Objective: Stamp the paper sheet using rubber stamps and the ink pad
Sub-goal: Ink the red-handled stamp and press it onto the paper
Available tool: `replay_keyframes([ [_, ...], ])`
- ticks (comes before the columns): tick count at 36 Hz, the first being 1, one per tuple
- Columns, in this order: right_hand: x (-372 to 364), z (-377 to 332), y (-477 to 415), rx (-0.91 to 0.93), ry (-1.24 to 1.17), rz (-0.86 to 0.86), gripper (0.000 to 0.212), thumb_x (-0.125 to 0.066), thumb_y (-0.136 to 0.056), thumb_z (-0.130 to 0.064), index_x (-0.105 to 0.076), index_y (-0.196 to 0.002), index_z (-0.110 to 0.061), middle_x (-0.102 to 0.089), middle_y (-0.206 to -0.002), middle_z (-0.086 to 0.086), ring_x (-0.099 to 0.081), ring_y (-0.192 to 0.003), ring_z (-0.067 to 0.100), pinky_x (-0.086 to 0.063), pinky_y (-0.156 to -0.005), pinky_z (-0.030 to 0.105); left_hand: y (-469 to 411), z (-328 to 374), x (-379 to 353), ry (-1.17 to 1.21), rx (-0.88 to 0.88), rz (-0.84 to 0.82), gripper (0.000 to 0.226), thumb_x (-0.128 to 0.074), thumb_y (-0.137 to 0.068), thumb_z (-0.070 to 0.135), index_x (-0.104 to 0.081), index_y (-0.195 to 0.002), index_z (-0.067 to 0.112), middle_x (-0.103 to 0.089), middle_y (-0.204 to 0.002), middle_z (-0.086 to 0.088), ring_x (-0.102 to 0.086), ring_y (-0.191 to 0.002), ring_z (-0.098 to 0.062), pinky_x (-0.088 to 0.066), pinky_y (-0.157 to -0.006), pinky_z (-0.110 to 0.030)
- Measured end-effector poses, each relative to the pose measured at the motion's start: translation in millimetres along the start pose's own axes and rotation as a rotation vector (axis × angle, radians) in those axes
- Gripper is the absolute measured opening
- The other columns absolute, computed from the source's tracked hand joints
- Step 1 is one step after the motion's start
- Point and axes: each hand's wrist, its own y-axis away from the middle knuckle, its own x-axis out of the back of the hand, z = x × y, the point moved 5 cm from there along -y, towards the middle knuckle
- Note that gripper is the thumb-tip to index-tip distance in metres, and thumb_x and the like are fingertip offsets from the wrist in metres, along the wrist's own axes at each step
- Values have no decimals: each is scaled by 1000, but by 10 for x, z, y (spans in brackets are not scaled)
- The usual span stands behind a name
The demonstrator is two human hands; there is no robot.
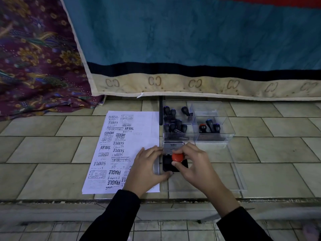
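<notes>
Two hands meet at the ink pad (167,165): the right hand (194,164) pinches the red-knobbed stamp (177,157) onto its black face, and the left hand (147,169) clasps the pad's edge between thumb and fingers (153,150). Inking looks to be the step. The next move would call for a lift leftward to a bare patch of the paper sheet (147,122), which lies beside the pad on the floor (52,148).

Right hand (198,165) holds red-topped stamp (177,157) on ink pad (167,163).
</notes>
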Motion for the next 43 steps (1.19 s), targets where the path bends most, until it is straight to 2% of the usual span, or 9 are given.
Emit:
replay_keyframes([
  [9,24,36,-100,-43,-52,-5,24,-77,-75,-15,-68,-96,-10,-64,-93,-1,-63,-87,11,-55,-81,29,3,10,11,-15,7,-1,70,-67,-66,65,-60,-123,25,-52,-127,20,-44,-124,-4,-32,-110,-48],
  [13,37,49,-133,-21,-29,-51,25,-77,-75,-18,-68,-97,-14,-64,-93,-3,-62,-88,7,-54,-80,22,2,27,20,-18,12,-1,70,-68,-66,64,-59,-124,25,-50,-127,22,-40,-120,0,-32,-110,-47],
  [24,-2,9,-64,30,9,-36,25,-76,-76,-18,-66,-99,-17,-62,-92,-6,-59,-86,4,-53,-78,19,4,-17,-15,-19,22,-36,71,-68,-66,67,-57,-125,28,-51,-132,20,-39,-130,2,-23,-116,-42],
  [27,-6,13,-57,16,18,-31,26,-75,-77,-18,-65,-100,-19,-61,-94,-7,-58,-87,3,-53,-79,19,5,-50,14,159,133,-32,65,-70,-65,66,-54,-122,38,-54,-129,22,-40,-131,2,-23,-116,-35],
  [30,-11,14,-56,0,50,-34,26,-74,-79,-20,-63,-102,-20,-59,-96,-9,-59,-88,5,-54,-81,23,-10,-123,113,526,305,-21,39,-72,-77,43,-58,-113,44,-59,-127,21,-45,-127,5,-36,-107,-33],
  [33,-12,6,-68,-16,82,-44,26,-73,-79,-23,-62,-103,-20,-59,-98,-8,-58,-87,6,-54,-81,27,-35,-196,288,806,405,102,24,-62,-90,14,-65,-105,33,-65,-125,12,-53,-124,-2,-34,-113,-39],
  [37,-8,-65,-83,-15,77,-36,25,-73,-80,-22,-61,-101,-21,-59,-97,-8,-58,-87,6,-54,-81,27,6,-313,565,1091,448,358,17,-54,-94,9,-64,-109,12,-68,-123,-5,-59,-122,-18,-36,-111,-40],
  [40,-43,-199,-99,9,-19,5,25,-74,-78,-21,-63,-101,-20,-61,-98,-8,-60,-89,5,-54,-81,23,99,-404,793,969,425,454,16,-61,-91,20,-67,-106,20,-68,-123,-1,-58,-122,-16,-39,-106,-37],
  [43,-187,-350,-93,26,-94,-32,28,-76,-77,-24,-63,-102,-21,-61,-99,-8,-62,-90,7,-55,-80,24,178,-543,953,585,401,425,25,-55,-95,15,-67,-104,35,-68,-119,12,-59,-115,-9,-43,-100,-34],
])
